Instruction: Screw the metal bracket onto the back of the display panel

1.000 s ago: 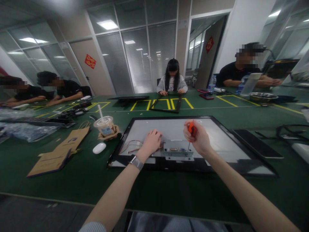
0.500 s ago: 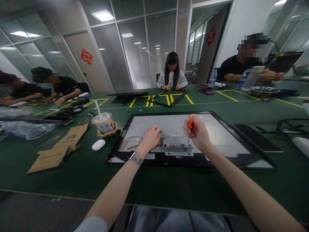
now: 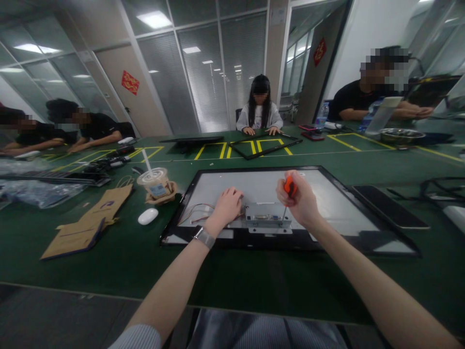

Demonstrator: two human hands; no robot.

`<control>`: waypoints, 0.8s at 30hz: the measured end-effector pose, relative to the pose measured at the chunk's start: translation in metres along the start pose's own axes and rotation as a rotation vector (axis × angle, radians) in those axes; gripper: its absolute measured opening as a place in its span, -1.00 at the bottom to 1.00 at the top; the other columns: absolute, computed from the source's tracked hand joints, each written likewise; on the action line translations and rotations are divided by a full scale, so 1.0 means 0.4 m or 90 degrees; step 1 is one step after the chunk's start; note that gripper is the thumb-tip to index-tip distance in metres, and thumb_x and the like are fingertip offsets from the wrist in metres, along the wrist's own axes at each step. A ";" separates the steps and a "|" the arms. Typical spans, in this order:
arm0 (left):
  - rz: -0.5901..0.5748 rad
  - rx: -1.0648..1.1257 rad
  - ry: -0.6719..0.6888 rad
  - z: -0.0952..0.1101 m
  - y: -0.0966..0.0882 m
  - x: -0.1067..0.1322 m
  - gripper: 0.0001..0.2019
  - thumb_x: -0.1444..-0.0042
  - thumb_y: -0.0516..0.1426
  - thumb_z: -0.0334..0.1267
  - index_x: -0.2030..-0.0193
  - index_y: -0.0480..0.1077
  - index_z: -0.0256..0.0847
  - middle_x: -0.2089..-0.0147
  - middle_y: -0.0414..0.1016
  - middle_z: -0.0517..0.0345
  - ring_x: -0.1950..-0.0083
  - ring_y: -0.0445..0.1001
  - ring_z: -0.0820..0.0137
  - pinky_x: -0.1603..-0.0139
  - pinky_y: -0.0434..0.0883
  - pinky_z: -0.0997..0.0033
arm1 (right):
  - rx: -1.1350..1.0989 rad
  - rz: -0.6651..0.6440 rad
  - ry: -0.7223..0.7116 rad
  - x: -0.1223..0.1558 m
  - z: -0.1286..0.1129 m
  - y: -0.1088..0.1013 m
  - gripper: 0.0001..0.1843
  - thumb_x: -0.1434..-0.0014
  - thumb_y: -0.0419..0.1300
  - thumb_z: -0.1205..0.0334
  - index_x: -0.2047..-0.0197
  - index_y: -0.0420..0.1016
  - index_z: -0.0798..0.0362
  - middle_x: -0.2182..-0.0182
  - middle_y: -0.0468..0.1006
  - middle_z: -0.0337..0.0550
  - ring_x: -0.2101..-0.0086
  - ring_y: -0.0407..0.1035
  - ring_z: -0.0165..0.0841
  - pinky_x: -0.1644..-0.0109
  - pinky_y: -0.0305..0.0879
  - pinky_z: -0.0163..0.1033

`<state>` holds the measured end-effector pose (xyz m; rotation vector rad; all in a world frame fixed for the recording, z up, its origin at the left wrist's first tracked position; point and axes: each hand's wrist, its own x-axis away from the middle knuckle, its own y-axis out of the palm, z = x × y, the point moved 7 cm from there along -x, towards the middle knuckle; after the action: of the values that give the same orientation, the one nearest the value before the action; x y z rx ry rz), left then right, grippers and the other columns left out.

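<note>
A large monitor panel with a black rim lies back side up on the green table. Near its front edge sits a metal bracket with video ports along its front face. My right hand is closed round the orange handle of a screwdriver, whose shaft points down to the right end of the bracket; the tip is hard to make out. My left hand lies on the panel by the bracket's left end, fingers stretched out, holding nothing I can see. Thin wires run on the panel left of that hand.
Left of the panel are a drink cup in a cardboard holder, a white mouse and a paper bag. A phone-like black slab lies right. Across the table, a person's hands rest by a thin black frame.
The black frame across the table has turned and shifted right near the other person's hands. My hands and the screwdriver stay nearly in place.
</note>
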<state>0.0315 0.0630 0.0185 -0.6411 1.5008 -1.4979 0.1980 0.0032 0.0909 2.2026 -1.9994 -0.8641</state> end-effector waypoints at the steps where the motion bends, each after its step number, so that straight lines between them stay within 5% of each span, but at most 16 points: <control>1: 0.001 0.002 0.000 0.000 0.000 0.000 -0.74 -0.26 -0.04 -0.39 -0.02 0.37 -0.19 -0.05 0.36 0.01 -0.09 0.34 0.24 -0.17 0.30 0.22 | 0.002 0.001 -0.001 0.000 -0.001 0.001 -0.59 -0.11 0.22 -0.13 0.43 0.11 -0.08 0.71 0.15 -0.46 0.72 -0.15 -0.54 0.63 -0.36 -0.31; 24: -0.008 -0.002 -0.005 -0.005 0.010 -0.005 -0.74 -0.26 -0.04 -0.38 -0.01 0.37 -0.17 -0.04 0.36 0.01 -0.07 0.33 0.24 -0.14 0.31 0.21 | 0.021 0.009 0.010 -0.005 0.002 -0.006 -0.61 -0.10 0.21 -0.12 0.43 0.10 -0.09 0.71 0.17 -0.45 0.73 -0.14 -0.53 0.65 -0.35 -0.30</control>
<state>0.0316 0.0665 0.0149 -0.6592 1.4959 -1.5007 0.1997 0.0058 0.0903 2.2022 -2.0353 -0.8152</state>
